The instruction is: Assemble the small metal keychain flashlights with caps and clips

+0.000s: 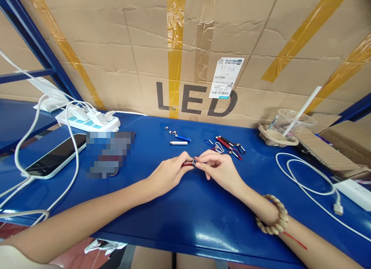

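At the far left a glossy black smartphone (55,157) in a pale case lies flat on the smooth blue tabletop (179,211), with soft white cables (34,118) looping over it. Behind it sits a white plastic power strip (88,122) with chunky chargers plugged in.

The left hand (169,174) rests low on the table, fingers curled and pinched around a small red metal cylinder (187,164), a slim keychain flashlight body. The right hand (218,168) meets it from the other side, fingertips pressed together on a tiny dark round cap (195,161) right at the cylinder's end. Both hands touch at the middle of the table, near its centre line. A string of round, pale wooden beads (274,218) circles the right wrist.

Just beyond the hands lie a shiny silver tube (178,143), a blue tube (183,138) and a few little metal caps (171,131). To their right is a heap of finished red and blue keychain lights with wire clips (227,145).

Further right stands a clear plastic cup (290,124) with a white straw, set in a pulpy paper holder, then a coiled white cable (307,180). Creased corrugated cardboard (185,48), taped yellow and printed "LED", walls off the back.
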`<state>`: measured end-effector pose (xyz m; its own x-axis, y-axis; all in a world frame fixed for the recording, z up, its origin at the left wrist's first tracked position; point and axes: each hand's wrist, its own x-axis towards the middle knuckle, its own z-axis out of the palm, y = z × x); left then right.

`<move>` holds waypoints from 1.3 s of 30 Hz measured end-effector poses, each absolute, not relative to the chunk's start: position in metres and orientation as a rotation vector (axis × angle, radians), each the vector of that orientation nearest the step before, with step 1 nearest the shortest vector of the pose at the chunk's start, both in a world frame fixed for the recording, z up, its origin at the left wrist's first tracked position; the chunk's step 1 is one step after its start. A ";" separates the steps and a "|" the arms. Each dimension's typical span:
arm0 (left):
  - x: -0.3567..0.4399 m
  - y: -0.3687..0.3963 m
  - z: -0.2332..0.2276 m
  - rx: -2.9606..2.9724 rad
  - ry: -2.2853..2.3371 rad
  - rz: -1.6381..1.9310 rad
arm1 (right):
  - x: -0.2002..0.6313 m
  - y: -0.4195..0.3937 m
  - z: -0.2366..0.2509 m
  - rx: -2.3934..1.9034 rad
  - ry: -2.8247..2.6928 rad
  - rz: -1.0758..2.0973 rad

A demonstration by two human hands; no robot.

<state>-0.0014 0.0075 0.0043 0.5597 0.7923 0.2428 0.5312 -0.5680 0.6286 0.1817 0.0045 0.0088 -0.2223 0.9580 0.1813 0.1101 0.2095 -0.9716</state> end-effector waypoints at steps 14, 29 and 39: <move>-0.007 0.002 0.005 2.222 0.829 0.747 | 0.179 0.002 0.009 -0.961 -1.502 1.279; -0.006 0.005 0.003 2.303 0.906 0.846 | 0.180 0.001 0.011 -1.172 -1.554 1.252; -0.008 0.009 0.003 2.576 0.900 0.865 | 0.181 0.005 0.007 -1.213 -1.562 1.296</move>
